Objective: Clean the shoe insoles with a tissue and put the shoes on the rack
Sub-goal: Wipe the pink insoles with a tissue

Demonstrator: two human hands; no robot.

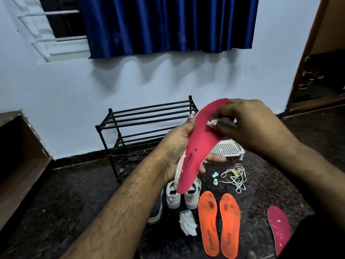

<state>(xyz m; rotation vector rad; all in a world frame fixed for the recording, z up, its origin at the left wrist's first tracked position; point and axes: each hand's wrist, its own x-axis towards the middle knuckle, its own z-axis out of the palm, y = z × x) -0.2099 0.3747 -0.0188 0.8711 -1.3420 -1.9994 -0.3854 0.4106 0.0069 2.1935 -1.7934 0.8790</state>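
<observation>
My left hand (178,146) grips a pink-red insole (200,144) by its lower half and holds it up, bent, in front of me. My right hand (248,122) presses a small white tissue (212,124) against the insole's upper part. On the dark floor below stand a pair of white shoes (182,195), heels toward me, partly hidden by the insole. Two orange insoles (219,223) lie side by side to their right. A second pink-red insole (279,227) lies at the far right. The black metal shoe rack (143,124) stands against the wall.
A dark shoe (156,210) lies left of the white pair. A pack of white tissues (187,223) sits by the orange insoles. White laces (235,176), two small caps (215,177) and a white perforated basket (228,148) lie near the rack. A wooden ledge (20,165) is at left, a doorway at right.
</observation>
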